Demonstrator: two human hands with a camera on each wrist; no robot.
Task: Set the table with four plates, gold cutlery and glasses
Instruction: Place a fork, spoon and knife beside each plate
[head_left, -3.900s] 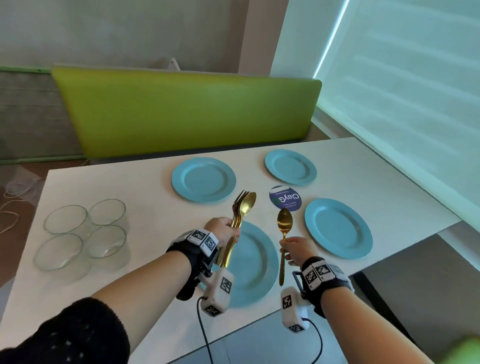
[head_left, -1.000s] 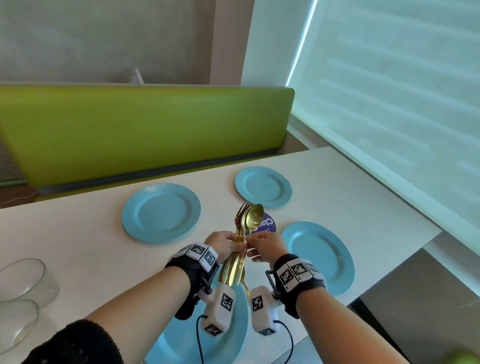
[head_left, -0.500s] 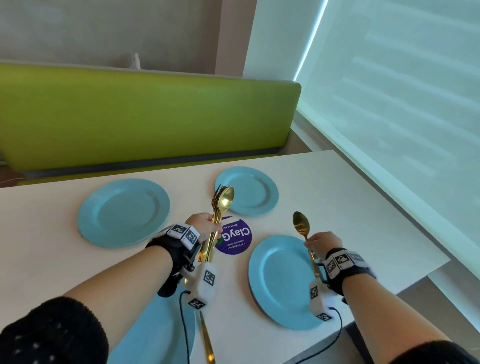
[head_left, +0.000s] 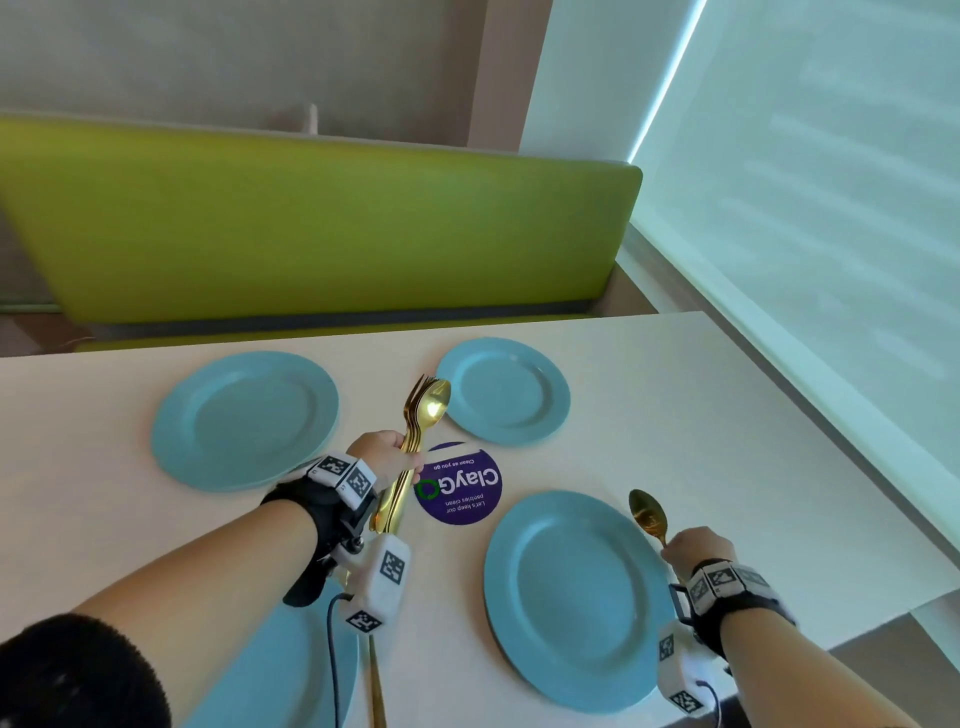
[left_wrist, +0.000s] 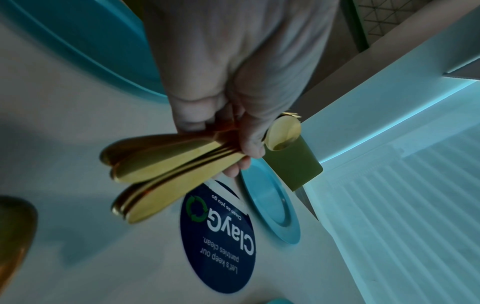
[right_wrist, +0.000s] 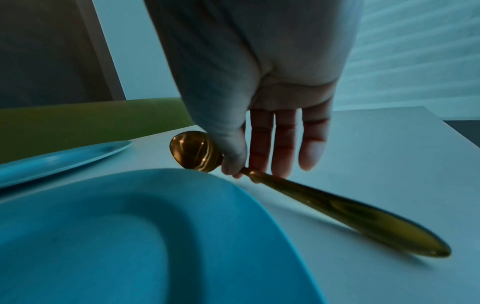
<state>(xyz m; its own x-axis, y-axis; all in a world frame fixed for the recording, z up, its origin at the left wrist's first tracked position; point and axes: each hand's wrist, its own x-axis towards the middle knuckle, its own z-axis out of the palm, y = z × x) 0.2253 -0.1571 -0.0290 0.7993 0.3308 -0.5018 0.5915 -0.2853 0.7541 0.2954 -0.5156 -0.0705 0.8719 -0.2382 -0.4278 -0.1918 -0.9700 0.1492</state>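
Note:
My left hand (head_left: 387, 457) grips a bundle of gold cutlery (head_left: 423, 415), forks and spoons upright, above the purple round sticker (head_left: 460, 483); the handles (left_wrist: 161, 164) fan out below the fingers. My right hand (head_left: 693, 548) pinches a single gold spoon (head_left: 647, 512) by its neck, just right of the near right blue plate (head_left: 571, 597). In the right wrist view the spoon (right_wrist: 311, 197) hangs low over the table beside that plate (right_wrist: 130, 236). Another gold handle (head_left: 375, 691) lies right of the near left plate (head_left: 291, 670). Two more blue plates (head_left: 244, 421) (head_left: 504, 397) sit at the far side.
The white table (head_left: 727, 441) ends close on the right, with its front corner near my right wrist. A green bench back (head_left: 311, 223) runs behind the table. A bright window blind (head_left: 831, 208) fills the right side.
My right hand took one spoon from the bundle and carried it right, past the near right plate, and lowered it. My left hand stays over the sticker with the bundle.

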